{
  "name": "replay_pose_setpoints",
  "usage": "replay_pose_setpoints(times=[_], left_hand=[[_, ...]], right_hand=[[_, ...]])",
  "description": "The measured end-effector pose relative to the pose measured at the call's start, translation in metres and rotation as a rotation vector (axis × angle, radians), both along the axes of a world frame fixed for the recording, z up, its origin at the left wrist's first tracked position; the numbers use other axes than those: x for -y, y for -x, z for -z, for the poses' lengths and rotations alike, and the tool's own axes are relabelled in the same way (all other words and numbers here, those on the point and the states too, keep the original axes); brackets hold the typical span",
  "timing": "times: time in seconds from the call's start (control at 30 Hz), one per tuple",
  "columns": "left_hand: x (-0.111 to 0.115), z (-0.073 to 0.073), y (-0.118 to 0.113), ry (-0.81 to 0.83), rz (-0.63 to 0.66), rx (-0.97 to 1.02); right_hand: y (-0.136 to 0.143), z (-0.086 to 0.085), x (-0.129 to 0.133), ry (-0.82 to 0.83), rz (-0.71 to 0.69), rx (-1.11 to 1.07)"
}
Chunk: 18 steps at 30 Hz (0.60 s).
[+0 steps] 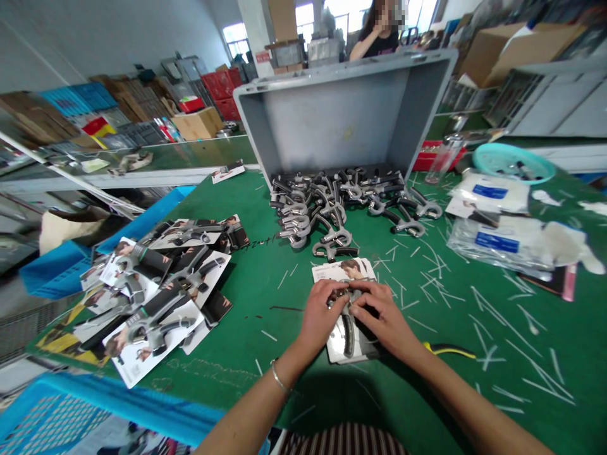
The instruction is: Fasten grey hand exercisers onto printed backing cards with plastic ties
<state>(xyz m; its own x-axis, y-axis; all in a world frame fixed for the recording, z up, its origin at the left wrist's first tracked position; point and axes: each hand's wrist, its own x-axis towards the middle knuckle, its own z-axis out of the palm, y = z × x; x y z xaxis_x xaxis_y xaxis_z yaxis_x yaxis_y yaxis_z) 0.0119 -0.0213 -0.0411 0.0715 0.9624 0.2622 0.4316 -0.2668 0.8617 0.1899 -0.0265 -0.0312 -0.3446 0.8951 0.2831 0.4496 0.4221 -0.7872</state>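
Observation:
In front of me a stack of printed cards point(334, 272) lies on the green table, with a grey and black hand grip point(348, 335) on its top card. My left hand point(325, 313) bends its fingers round the upper left part of the grip. From the right, my right hand point(379, 309) presses its fingers near the same spot, its fingertips close to those of the left. Both hands are closed on the grip; any smaller piece between the fingertips is hidden. Yellow and black pliers point(450, 349) rest beside my right forearm.
A grey crate point(332, 120) on its side spills loose hand grips point(327, 208). Carded grips point(161, 297) are heaped left, near a blue basket point(142, 411). White strips point(441, 284), plastic bags point(497, 243) and a turquoise tray point(515, 158) lie right. A person point(379, 31) is behind.

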Motion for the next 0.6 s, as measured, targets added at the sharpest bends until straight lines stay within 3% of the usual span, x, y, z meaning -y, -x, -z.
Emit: replay_pose_setpoints(times=[0.13,0.47,0.6], left_hand=[[-0.0054,-0.0008,-0.0055,-0.009,-0.148,-0.033],[0.0008,-0.0092,-0.0045,-0.051,-0.012,-0.065],[0.0018,-0.009,-0.0045,-0.027,-0.013,-0.068]], right_hand=[[0.0007,-0.0013,-0.0007,0.026,0.027,-0.027],[0.0006,-0.0032,-0.0018,0.024,0.012,-0.031],[0.001,-0.0036,-0.0018,0.022,0.001,-0.029]])
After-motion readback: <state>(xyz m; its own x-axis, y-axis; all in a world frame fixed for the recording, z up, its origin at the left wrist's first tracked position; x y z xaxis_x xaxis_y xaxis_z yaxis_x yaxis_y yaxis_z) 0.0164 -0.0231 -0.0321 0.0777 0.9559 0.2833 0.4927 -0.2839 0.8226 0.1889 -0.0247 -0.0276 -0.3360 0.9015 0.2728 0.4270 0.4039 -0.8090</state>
